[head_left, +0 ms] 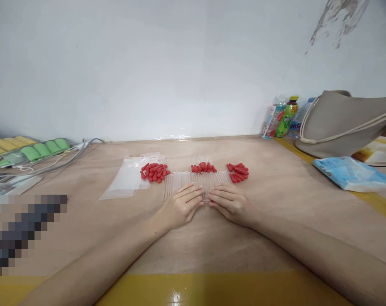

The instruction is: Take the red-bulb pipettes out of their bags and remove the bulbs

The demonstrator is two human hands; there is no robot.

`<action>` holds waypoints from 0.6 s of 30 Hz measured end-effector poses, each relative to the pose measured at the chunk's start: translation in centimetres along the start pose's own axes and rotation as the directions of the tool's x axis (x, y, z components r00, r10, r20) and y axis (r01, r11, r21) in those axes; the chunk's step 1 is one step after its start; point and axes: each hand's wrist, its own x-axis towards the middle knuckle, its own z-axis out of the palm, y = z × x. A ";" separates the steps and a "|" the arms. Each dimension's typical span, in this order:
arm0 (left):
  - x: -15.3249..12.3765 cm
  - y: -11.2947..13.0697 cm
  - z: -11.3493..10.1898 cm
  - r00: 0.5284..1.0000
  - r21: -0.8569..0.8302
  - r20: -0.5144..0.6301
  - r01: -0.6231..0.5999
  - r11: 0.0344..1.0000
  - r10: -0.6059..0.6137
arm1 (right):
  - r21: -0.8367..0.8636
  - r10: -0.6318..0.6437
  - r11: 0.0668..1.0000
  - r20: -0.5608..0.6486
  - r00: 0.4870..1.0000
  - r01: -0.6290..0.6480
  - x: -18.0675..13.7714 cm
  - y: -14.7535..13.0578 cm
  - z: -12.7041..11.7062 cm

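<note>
A row of thin clear tubes lies side by side in front of me, like glass dropper tubes. My left hand rests at the near side of the row, fingers pressed together, its grip hidden. Facing it, my right hand is closed, and a bit of a red rubber bulb peeks out at its fingertips. The hands are a small gap apart. Beyond the tubes lie three groups of red rubber bulbs: a left pile, a middle group and a right group.
Clear plastic bags lie left of the tubes. Cables and green and yellow packs are at far left. At right stand bottles, a grey bag and a blue-white packet. A white wall borders the table.
</note>
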 end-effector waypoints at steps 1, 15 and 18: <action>0.0 0.0 0.0 1.000 -0.012 0.003 -0.003 1.000 0.003 | 0.001 -0.014 1.000 -0.014 1.000 0.014 0.0 0.0 0.0; -1.0 0.1 -0.5 0.997 -0.142 0.059 0.051 0.989 -0.043 | 0.047 -0.026 0.999 0.014 1.000 0.026 -0.8 -0.1 -0.6; -1.1 0.2 -0.5 0.997 -0.151 0.058 0.053 0.987 -0.045 | 0.049 -0.022 0.999 0.013 1.000 0.021 -0.9 -0.3 -0.9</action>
